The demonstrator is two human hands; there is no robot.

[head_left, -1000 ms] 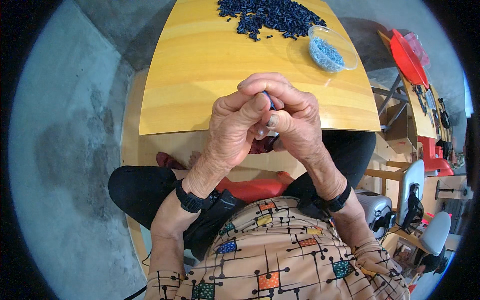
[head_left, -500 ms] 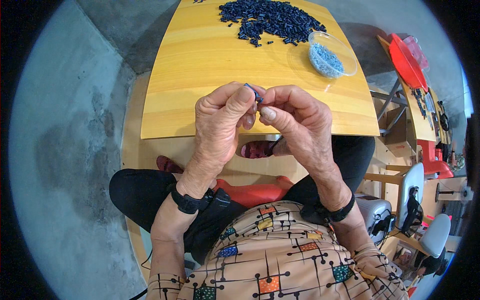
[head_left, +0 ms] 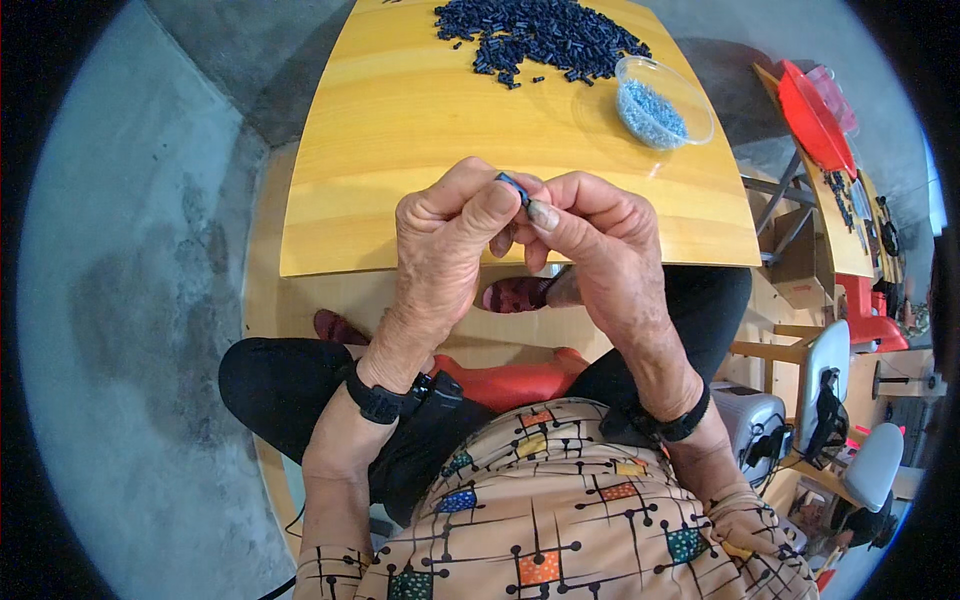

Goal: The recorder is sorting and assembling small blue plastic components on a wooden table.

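Above the table's near edge, my left hand (head_left: 447, 225) pinches a small dark blue plastic piece (head_left: 512, 183) between thumb and fingers. My right hand (head_left: 600, 225) meets it from the other side, thumb and forefinger pressed together at the piece's lower end. Whatever is between the right fingertips is hidden by the thumb. A large heap of small dark blue pieces (head_left: 545, 38) lies at the table's far end. To the right of the heap stands a clear round plastic bowl (head_left: 690, 100) with many tiny light blue pieces (head_left: 652, 113) in it.
The yellow wooden table (head_left: 400, 150) stands in front of my knees. At the right, a second table (head_left: 848, 255) carries a red basin (head_left: 815, 120) and dark small parts. Chairs (head_left: 825, 380) and a cardboard box (head_left: 800, 255) are below it. A grey wall (head_left: 130, 300) rises at the left.
My right thumb and fingers have moved slightly closer to my left fingertips and now press against the blue piece. Both hands stay over the table's near edge.
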